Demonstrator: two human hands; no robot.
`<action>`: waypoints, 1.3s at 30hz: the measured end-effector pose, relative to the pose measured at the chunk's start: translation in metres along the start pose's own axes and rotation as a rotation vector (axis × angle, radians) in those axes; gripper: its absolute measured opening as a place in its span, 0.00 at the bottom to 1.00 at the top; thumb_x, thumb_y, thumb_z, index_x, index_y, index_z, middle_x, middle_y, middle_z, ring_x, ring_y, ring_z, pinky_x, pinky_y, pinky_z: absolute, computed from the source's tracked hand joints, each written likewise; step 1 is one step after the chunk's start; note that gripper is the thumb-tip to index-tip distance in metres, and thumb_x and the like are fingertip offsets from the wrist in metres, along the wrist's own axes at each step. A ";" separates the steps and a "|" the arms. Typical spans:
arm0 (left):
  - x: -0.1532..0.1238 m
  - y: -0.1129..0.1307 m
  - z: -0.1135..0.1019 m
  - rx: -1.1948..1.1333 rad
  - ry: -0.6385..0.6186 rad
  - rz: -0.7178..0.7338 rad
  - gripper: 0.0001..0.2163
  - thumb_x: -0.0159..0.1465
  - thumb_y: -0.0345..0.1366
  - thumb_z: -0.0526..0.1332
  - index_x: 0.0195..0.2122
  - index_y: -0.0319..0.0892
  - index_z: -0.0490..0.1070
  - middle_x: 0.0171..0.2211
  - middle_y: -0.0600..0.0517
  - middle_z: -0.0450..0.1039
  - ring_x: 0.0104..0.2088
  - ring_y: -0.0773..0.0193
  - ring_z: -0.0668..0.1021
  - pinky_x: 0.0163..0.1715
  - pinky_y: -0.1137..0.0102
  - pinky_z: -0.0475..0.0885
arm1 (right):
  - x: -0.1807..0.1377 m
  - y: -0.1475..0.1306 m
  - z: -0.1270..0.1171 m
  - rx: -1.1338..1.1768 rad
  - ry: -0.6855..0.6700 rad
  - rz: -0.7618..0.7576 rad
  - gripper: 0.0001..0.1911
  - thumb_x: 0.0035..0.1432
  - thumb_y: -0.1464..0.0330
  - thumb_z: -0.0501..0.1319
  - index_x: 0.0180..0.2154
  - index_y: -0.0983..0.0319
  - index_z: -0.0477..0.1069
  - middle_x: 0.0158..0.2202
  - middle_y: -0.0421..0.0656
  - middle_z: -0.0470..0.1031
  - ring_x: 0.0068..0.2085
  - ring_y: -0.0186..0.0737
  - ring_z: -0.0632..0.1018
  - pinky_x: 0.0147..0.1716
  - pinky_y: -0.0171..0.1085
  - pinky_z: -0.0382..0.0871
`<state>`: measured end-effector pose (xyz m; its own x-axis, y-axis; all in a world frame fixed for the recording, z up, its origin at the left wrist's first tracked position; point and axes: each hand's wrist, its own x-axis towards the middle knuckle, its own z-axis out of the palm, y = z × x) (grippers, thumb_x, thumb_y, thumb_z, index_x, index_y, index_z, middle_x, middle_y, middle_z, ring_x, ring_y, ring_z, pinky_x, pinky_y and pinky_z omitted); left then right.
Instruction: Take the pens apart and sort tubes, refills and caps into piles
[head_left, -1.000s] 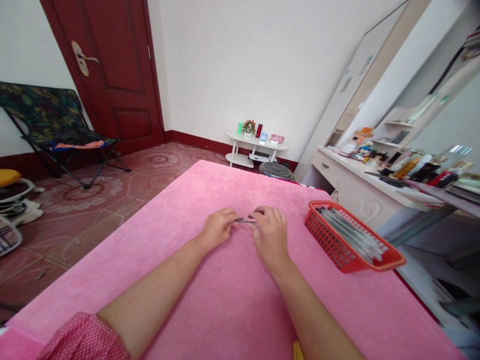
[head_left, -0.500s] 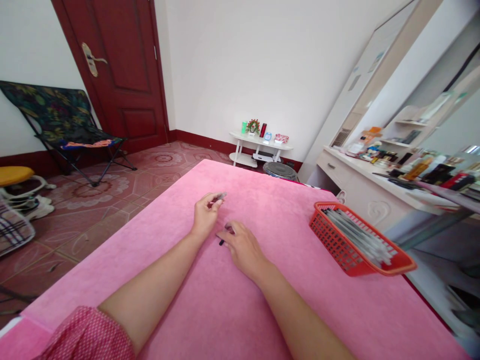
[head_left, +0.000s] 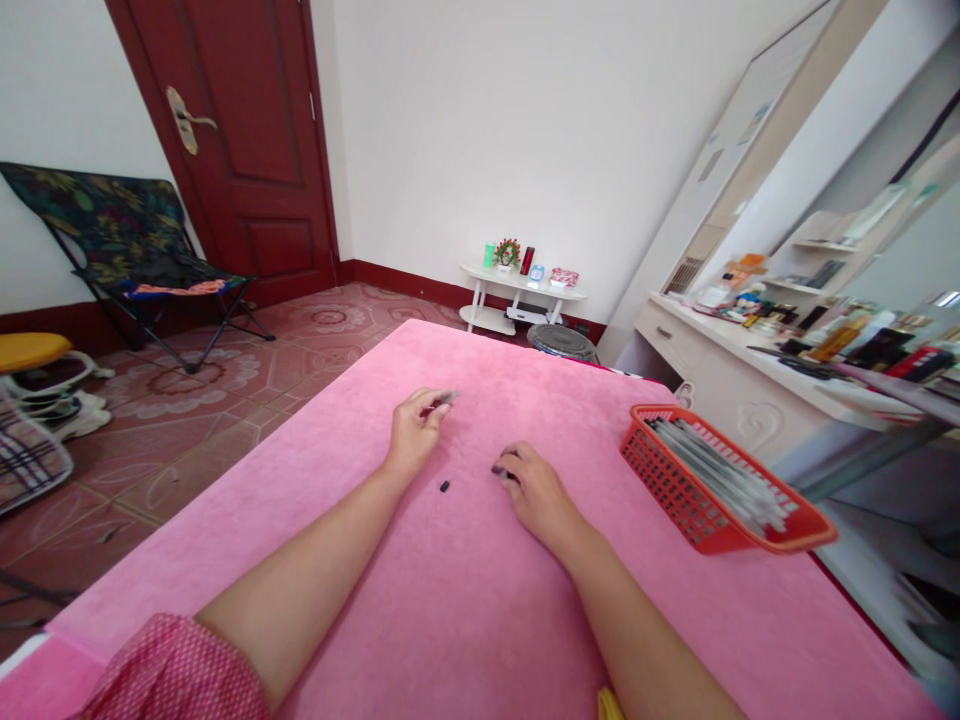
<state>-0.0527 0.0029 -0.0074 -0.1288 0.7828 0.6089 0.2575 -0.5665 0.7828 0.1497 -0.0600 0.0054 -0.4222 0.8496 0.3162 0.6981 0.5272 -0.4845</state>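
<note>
My left hand (head_left: 414, 428) rests on the pink cloth-covered table (head_left: 480, 600) and pinches a thin grey pen-like stick (head_left: 444, 399) between thumb and fingers. My right hand (head_left: 531, 482) lies a short way to the right with its fingers curled over a small dark piece (head_left: 501, 468) that I cannot make out. A tiny black cap-like piece (head_left: 444, 486) lies loose on the cloth between the two hands, touching neither.
A red plastic basket (head_left: 675, 500) holding several grey sticks stands at the table's right side. A white dresser (head_left: 720, 370) crowded with bottles is beyond it. A folding chair (head_left: 127, 250), a dark red door (head_left: 232, 150) and a small white side table (head_left: 517, 295) stand further off.
My hands were joined on the stick, then came apart. The left kept the stick; the right set the small black piece down and shifted right, leaving it on the cloth.
</note>
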 end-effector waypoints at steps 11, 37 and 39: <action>-0.010 0.015 0.001 0.265 -0.365 0.220 0.12 0.60 0.26 0.54 0.40 0.42 0.74 0.35 0.49 0.72 0.37 0.64 0.72 0.38 0.70 0.67 | -0.001 0.014 -0.017 -0.197 0.008 0.271 0.04 0.45 0.72 0.65 0.28 0.62 0.73 0.31 0.42 0.72 0.33 0.37 0.73 0.33 0.33 0.63; -0.017 0.023 0.007 0.360 -0.565 0.356 0.19 0.54 0.21 0.51 0.43 0.44 0.73 0.36 0.49 0.71 0.38 0.63 0.72 0.38 0.70 0.67 | 0.008 -0.002 -0.004 0.810 0.357 0.403 0.11 0.42 0.68 0.63 0.31 0.64 0.74 0.29 0.44 0.77 0.25 0.37 0.76 0.26 0.36 0.72; -0.017 0.024 0.007 0.357 -0.566 0.361 0.19 0.55 0.21 0.51 0.43 0.44 0.73 0.36 0.49 0.71 0.37 0.63 0.72 0.38 0.70 0.68 | 0.008 -0.002 -0.004 0.796 0.367 0.392 0.09 0.42 0.69 0.63 0.30 0.64 0.73 0.28 0.43 0.76 0.26 0.38 0.76 0.26 0.36 0.72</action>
<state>-0.0371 -0.0223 -0.0004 0.5086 0.6317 0.5850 0.4972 -0.7702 0.3995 0.1471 -0.0548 0.0124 0.0594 0.9812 0.1836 0.0963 0.1774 -0.9794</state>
